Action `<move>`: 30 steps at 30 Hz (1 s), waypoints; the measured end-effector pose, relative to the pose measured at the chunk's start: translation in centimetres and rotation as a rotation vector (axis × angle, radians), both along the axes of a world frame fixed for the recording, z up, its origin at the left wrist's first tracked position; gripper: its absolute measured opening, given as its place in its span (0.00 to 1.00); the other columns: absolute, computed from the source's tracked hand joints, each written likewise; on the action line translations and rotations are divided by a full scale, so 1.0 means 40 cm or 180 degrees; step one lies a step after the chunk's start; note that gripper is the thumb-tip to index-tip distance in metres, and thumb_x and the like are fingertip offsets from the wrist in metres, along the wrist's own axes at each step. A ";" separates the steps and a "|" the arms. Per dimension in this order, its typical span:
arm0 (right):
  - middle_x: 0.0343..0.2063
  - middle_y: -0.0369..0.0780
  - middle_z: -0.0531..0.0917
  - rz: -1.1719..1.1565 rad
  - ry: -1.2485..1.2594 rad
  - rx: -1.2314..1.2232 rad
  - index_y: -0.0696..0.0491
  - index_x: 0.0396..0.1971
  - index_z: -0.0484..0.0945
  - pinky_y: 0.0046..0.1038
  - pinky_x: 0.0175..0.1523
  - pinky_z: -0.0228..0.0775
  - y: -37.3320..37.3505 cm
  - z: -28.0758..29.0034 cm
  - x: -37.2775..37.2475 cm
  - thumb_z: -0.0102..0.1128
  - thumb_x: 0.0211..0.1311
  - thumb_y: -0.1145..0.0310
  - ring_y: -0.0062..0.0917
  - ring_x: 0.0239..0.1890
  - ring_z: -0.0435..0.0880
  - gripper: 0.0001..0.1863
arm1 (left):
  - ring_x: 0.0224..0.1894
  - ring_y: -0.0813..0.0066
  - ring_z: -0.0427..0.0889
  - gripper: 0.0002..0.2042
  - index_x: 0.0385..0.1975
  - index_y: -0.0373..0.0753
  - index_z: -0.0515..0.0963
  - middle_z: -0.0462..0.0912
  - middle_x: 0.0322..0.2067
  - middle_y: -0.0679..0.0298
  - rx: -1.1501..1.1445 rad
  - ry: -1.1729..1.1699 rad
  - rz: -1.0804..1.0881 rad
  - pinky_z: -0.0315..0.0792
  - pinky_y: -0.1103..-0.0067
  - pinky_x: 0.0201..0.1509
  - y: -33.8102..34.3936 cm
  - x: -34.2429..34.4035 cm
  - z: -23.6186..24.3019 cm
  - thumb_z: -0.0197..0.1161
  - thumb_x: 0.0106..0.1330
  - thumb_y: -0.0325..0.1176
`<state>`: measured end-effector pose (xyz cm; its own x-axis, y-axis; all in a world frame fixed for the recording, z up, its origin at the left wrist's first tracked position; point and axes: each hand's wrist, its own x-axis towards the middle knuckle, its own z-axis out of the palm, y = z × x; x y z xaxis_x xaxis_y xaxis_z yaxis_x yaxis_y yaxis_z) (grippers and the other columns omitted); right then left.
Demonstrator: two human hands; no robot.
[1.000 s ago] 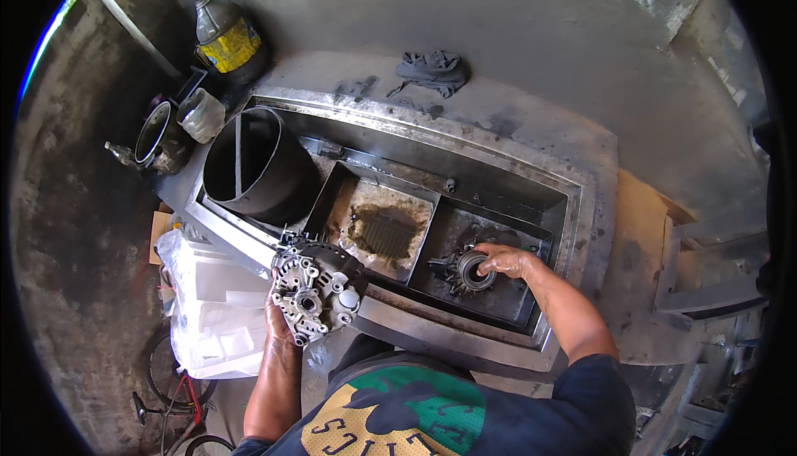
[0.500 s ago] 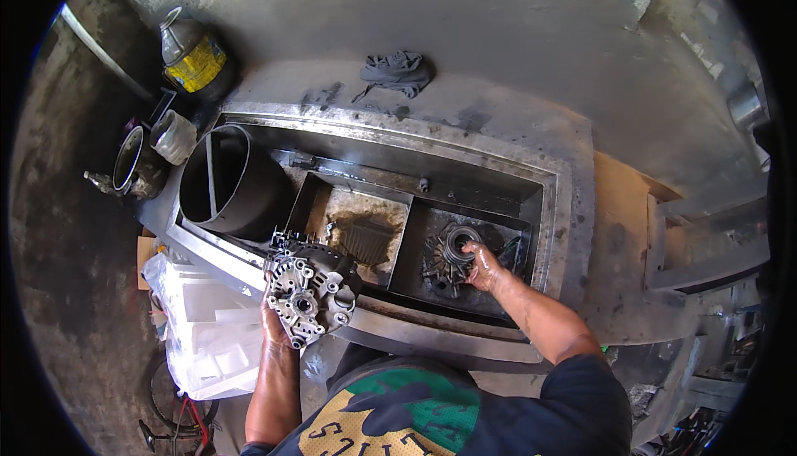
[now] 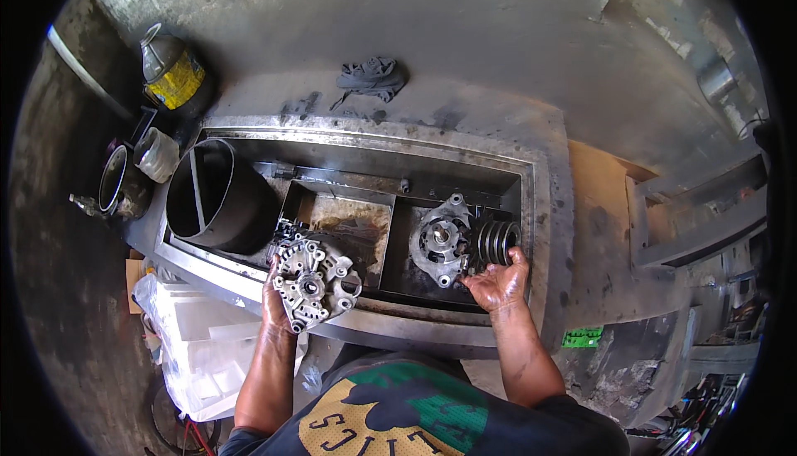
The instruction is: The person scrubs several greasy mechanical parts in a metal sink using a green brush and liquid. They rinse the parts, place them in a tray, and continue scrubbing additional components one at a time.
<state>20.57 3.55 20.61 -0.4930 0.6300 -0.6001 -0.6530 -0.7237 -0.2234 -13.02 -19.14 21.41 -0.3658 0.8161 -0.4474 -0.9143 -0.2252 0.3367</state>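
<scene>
My left hand [image 3: 276, 305] grips the side of a metal alternator housing [image 3: 305, 283], its cast face with slots and bolt lugs turned up. This piece is over the near rim of the metal basin, left of centre. On the right, my right hand [image 3: 501, 286] is closed round an alternator end section [image 3: 435, 244] with a ribbed pulley [image 3: 498, 242]. The section's face, with a round centre and lugs at its edge, is turned left toward the other piece. It is over the basin's right compartment. Some of the right-hand fingers are hidden beneath it.
The long metal basin [image 3: 365, 126] has divided compartments, one with a dirty, pale bottom [image 3: 353, 215]. A large dark cylinder [image 3: 228, 198] stands in its left end. Beyond lies a grey rag [image 3: 372, 79]. A jug [image 3: 173, 74] and pots [image 3: 124, 182] stand left; white plastic containers [image 3: 199, 340] sit near left.
My right hand has raised the pulley section from the right compartment and tipped it so its face shows. The left-hand housing remains held. The whole view has shifted slightly.
</scene>
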 end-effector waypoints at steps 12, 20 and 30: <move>0.69 0.48 0.72 -0.0415 -0.0094 -0.0009 0.55 0.70 0.69 0.67 0.78 0.44 -0.024 0.052 -0.016 0.58 0.54 0.45 0.51 0.72 0.67 0.44 | 0.55 0.51 0.86 0.30 0.64 0.37 0.77 0.85 0.56 0.50 0.0234 -0.0443 -0.0629 0.79 0.52 0.63 0.110 0.047 -0.004 0.57 0.75 0.57; 0.72 0.49 0.67 -0.0436 -0.0002 0.0080 0.56 0.72 0.65 0.67 0.78 0.40 -0.034 0.035 0.000 0.55 0.56 0.46 0.51 0.75 0.63 0.45 | 0.57 0.50 0.85 0.30 0.64 0.37 0.76 0.84 0.58 0.50 0.0032 -0.0404 -0.0771 0.77 0.51 0.66 0.127 0.081 0.003 0.55 0.76 0.57; 0.73 0.48 0.67 -0.0534 -0.0023 -0.0098 0.55 0.73 0.65 0.66 0.79 0.38 -0.027 0.005 0.018 0.55 0.55 0.46 0.51 0.75 0.63 0.46 | 0.56 0.50 0.85 0.30 0.64 0.37 0.77 0.84 0.57 0.50 -0.0086 -0.0339 -0.0786 0.78 0.51 0.65 0.138 0.098 0.020 0.54 0.77 0.57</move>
